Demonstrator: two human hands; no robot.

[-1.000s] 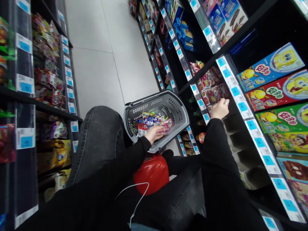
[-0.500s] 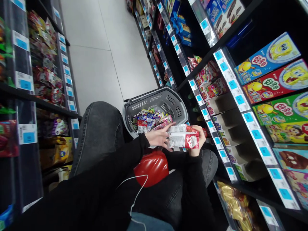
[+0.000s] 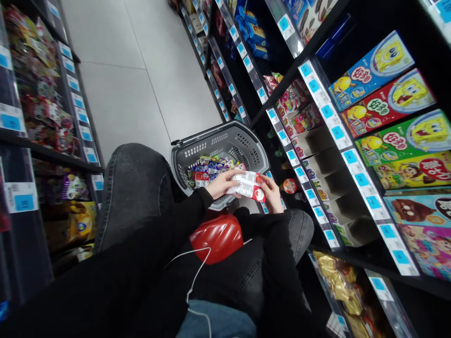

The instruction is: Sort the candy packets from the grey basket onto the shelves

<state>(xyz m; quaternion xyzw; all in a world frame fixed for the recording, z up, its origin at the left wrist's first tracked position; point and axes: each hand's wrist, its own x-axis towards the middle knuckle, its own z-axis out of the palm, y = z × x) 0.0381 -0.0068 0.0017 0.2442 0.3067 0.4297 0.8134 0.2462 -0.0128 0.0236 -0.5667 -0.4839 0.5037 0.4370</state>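
Note:
Between both hands, at the near rim of a grey shopping basket [image 3: 214,145], is a red and silver-white candy packet [image 3: 248,187]. My left hand [image 3: 222,184] grips its left end, fingers on top. My right hand [image 3: 272,195] is closed around its right end. Whether it is one packet or several stacked together I cannot tell. Colourful candy packets [image 3: 211,170] lie in the basket just beyond my left hand. A glossy red object [image 3: 217,238] sits in my lap behind the hands, with a white cable [image 3: 193,281] over it.
Shelves with price labels [image 3: 352,157] and cartoon snack boxes [image 3: 387,98] rise close on the right. Bagged sweets [image 3: 45,101] fill the left shelves. Gold bags [image 3: 338,281] sit low at right. Grey floor tiles [image 3: 116,70] run ahead between the shelves. My bent knee [image 3: 136,178] stands left of the basket.
The packet has moved slightly left and up in view, nearer the basket, and has tilted. My left fingers, stretched out before, now curl over it. The camera view has shifted a little.

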